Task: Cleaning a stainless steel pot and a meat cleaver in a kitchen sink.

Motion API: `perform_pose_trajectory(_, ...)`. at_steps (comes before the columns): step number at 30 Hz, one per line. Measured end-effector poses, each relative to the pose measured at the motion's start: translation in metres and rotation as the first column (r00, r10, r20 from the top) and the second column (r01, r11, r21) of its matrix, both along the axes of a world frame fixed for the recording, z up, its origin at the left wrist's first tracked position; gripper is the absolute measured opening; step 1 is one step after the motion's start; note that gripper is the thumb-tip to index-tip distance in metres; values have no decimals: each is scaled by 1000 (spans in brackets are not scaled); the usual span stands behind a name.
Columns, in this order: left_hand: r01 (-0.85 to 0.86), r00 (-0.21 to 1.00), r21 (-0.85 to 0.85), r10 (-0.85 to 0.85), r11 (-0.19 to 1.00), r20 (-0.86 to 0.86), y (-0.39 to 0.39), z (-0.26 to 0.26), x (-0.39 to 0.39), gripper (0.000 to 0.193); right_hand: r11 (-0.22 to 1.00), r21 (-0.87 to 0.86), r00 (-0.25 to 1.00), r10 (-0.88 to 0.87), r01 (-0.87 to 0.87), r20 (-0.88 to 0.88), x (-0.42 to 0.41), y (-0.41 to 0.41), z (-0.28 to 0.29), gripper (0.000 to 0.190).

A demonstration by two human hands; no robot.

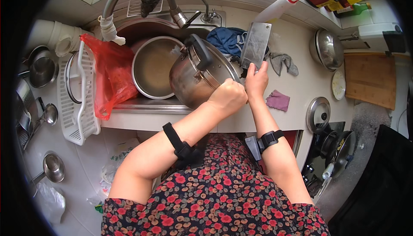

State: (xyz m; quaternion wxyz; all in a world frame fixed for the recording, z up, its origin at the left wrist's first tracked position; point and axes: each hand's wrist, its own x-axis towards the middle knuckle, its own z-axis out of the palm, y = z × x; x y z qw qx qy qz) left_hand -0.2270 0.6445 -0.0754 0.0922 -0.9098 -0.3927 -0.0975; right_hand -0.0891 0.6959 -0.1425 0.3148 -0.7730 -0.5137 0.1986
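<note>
My left hand [228,94] is curled into a fist at the near right rim of a tilted stainless steel pot [187,86]. Whether its fingers grip the pot or something else is hidden. The pot has a black handle [200,52] and leans over the sink beside a round steel basin [155,68] of cloudy water. Close by, my right hand [257,80] holds a cleaver [256,44] near the base of its blade, thumb and finger on either side. The blade points away from me over the counter, and its handle is hidden by my hands.
A blue cloth [226,39], a grey rag [284,62] and a purple cloth [278,100] lie around my hands. The faucet [180,16] arches above the sink. Left are a red plastic bag [113,74] and a white dish rack [84,107]; right, a glass lid [318,115] and a stove [317,158].
</note>
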Motion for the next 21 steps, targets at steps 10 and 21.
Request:
perform_pose_trajectory(10, -9, 1000, -37, 9, 999, -11, 0, 3, -6, 28, 993, 98, 997, 69, -73, 42, 7, 20, -22, 27)
perform_pose_trajectory(21, -28, 999, -43, 26, 999, -28, -3, -1, -5, 28, 991, -126, 998, 44, -50, -49, 7, -11, 21, 27)
